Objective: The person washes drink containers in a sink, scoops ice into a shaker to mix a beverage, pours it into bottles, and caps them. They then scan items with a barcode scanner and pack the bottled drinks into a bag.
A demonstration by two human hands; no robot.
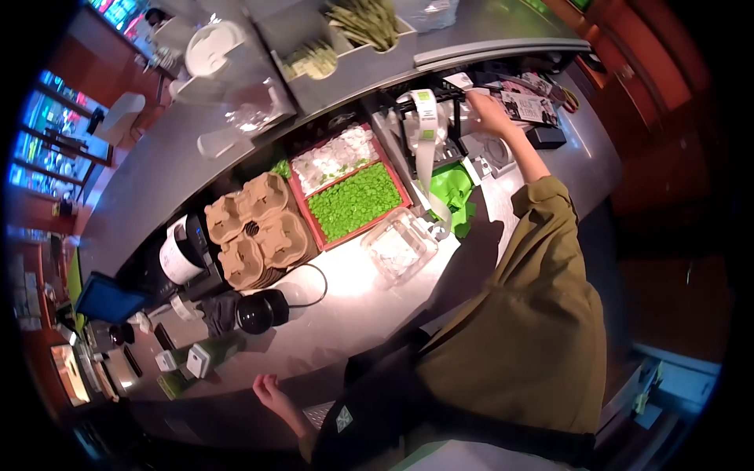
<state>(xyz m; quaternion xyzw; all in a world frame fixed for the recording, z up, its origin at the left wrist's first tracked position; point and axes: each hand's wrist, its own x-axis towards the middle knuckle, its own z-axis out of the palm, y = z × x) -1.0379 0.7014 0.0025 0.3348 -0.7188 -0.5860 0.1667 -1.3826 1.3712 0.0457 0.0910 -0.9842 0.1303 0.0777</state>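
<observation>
My right hand (490, 114) is stretched out to the back right, at the edge of a black rack (455, 147) with clear plastic in it. Its fingers are bent, and what they grip is too small or hidden to make out. Beside it hangs a strip of white labels (425, 118) with green marks, trailing down past bright green bags (452, 192). My left hand (271, 391) hangs low before the counter's front edge, fingers loosely apart and holding nothing.
A red box (318, 228) holds white and green small pieces. Stacked cardboard cup carriers (271, 228), a clear plastic container (399, 247), a printer (181, 259) with a paper roll and a black round device (261, 312) stand on the metal counter (345, 314). Leaflets (530, 108) lie far right.
</observation>
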